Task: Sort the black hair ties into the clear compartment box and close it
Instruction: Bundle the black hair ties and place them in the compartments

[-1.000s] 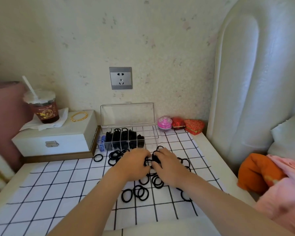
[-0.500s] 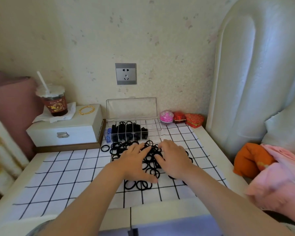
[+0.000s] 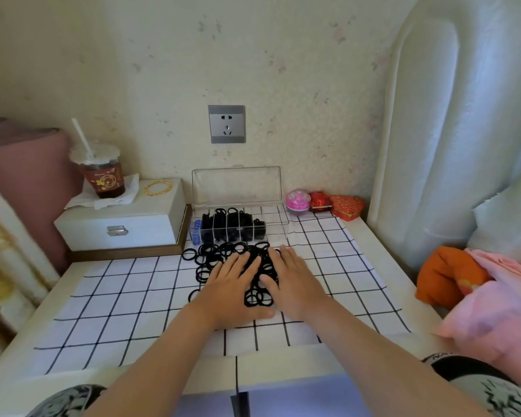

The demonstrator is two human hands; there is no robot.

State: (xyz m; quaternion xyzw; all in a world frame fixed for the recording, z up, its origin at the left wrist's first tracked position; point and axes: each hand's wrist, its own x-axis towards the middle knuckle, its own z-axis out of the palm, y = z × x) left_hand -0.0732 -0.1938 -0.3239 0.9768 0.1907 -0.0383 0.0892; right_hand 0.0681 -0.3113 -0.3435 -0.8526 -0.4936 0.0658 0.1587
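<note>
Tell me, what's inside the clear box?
Black hair ties fill the left compartments of the clear compartment box; the right end shows none. What lies beneath the packed ties is hidden.

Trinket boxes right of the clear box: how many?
3, in a row against the wall: a pink round one, a small red one, a red heart-shaped one. None seem hidden.

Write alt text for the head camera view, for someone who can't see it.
The left hand and right hand press flat on a pile of black elastic hair ties on a white black-gridded cloth. Behind, the clear plastic compartment box stands open, partly filled.
</note>
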